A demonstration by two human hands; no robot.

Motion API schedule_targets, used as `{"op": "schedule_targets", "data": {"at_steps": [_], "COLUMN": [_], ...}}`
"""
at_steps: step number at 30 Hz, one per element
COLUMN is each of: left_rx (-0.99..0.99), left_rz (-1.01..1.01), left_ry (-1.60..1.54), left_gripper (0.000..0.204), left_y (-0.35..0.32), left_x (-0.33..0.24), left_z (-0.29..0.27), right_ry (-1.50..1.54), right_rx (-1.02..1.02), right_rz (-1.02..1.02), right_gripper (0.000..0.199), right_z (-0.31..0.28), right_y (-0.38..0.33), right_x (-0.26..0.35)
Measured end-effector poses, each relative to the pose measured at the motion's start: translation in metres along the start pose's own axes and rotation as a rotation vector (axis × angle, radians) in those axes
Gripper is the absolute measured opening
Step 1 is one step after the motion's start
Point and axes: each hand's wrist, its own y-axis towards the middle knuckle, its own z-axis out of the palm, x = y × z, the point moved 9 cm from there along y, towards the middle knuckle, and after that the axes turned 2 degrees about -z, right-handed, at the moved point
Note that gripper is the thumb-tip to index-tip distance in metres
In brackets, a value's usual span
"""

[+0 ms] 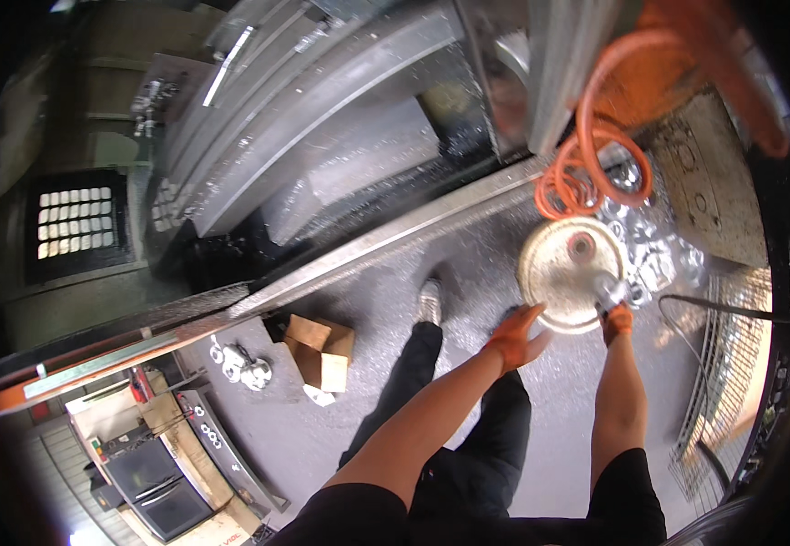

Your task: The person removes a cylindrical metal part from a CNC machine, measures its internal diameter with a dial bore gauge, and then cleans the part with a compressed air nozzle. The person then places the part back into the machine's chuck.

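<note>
A round, off-white drum top (554, 278) with a raised rim and a small reddish ring (581, 246) stands in front of me, right of centre. My left hand (515, 340), in an orange glove, is at its near left rim with thumb and fingers apart and nothing visible in it. My right hand (617, 321), also gloved in orange, grips a shiny metal part (609, 288) above the drum top's near right side. That part is slightly blurred, and my fingers hide some of it. Several shiny metal pieces (654, 264) lie just to the right.
A coiled orange hose (586, 173) hangs beyond the drum top. Across the far side runs a large machine's metal ledge (395, 218). An open cardboard box (308, 350) and shiny metal parts (254, 373) are to the left. At the right stands a wire-mesh rack (709, 400), with a black cable (727, 309) nearby.
</note>
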Motion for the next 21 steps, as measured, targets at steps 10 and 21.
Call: {"op": "schedule_targets", "data": {"at_steps": [10,21], "left_rx": [-0.144,-0.396], "left_rz": [-0.713,-0.696], "left_ry": [0.215,0.169], "left_gripper": [0.055,0.056], "left_y": [-0.164,-0.283], "left_x": [0.110,0.123], "left_z": [-0.204,-0.344], "right_ry": [1.414,1.335], "right_rx": [-0.025,0.040], "right_rz": [0.533,0.599], "right_gripper": [0.038,0.036], "right_z": [0.030,-0.077], "right_y": [-0.030,-0.108], "right_x": [-0.031,0.018]}}
